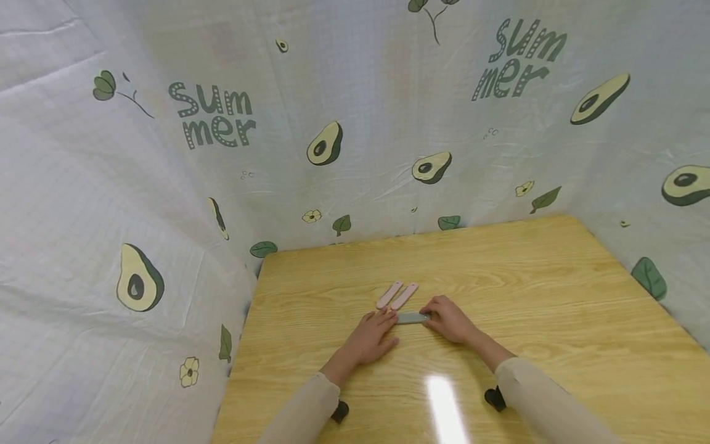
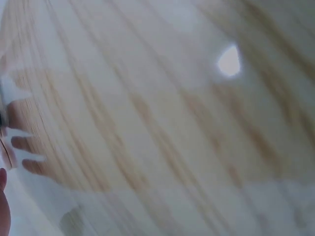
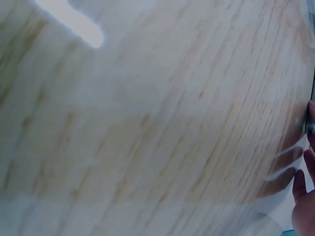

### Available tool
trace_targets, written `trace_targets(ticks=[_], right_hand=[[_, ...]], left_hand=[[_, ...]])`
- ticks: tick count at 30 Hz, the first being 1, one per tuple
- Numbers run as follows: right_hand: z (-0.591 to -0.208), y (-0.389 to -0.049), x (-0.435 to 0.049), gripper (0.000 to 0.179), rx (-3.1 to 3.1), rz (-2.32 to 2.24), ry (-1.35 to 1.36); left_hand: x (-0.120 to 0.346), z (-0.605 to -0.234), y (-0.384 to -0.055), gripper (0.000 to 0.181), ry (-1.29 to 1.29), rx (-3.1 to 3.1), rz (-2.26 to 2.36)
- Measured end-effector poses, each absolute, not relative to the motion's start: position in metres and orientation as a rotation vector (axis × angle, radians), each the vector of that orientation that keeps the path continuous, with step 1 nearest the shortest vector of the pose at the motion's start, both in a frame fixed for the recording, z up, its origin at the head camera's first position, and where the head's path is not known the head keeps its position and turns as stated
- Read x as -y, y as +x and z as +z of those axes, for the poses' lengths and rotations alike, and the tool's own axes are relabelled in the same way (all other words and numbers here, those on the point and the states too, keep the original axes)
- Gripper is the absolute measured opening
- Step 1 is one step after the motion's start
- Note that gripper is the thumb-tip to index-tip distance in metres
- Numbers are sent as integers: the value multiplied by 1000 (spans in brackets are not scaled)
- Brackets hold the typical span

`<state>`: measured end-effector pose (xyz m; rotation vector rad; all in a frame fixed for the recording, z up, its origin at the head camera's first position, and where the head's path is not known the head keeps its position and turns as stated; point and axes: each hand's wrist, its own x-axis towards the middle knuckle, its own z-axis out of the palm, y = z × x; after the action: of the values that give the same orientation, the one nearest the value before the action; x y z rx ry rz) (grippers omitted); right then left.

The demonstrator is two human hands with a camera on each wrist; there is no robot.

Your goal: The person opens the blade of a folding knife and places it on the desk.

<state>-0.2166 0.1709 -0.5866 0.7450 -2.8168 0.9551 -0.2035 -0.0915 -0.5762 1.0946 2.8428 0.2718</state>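
A slim grey-blue bar with rounded ends (image 1: 410, 318) lies crosswise on the wooden table between both hands. My left hand (image 1: 370, 338) lies palm down with its fingers extended, fingertips right at the bar's left end. At the other end, my right hand (image 1: 448, 319) pinches the bar between thumb and fingers. Just beyond the left fingertips are two slim pink pieces, a left one (image 1: 389, 295) and a right one (image 1: 405, 297), slanted side by side, each with a small hole at its far end. The wrist views catch only parts of the hands at their edges.
The wooden table (image 1: 310, 290) is bordered at the back and sides by a pale cloth (image 1: 377, 92) printed with avocados, leaves and lettering. A bright light reflection shows on the tabletop between the forearms. Black wrist devices show below both cuffs.
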Motion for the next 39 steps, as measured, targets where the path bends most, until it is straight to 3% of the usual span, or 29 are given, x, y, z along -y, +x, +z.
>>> trace_targets(ticks=[8, 16, 25, 32, 39], right_hand=[[-585, -215, -171, 18, 2802, 1011, 826], [-583, -215, -168, 19, 2802, 1066, 843], [-582, -214, -164, 21, 2832, 1164, 846], [-584, -214, -164, 11, 2811, 1286, 926], [-584, -215, -165, 14, 2869, 1480, 747]], left_hand=[[90, -583, -207, 38, 1142, -2996, 489], [80, -584, -208, 24, 992, -2986, 842], [76, -581, -211, 22, 649, -2819, 1041], [80, -582, -212, 15, 572, -2744, 1082], [83, -584, -213, 21, 467, -2673, 1233]])
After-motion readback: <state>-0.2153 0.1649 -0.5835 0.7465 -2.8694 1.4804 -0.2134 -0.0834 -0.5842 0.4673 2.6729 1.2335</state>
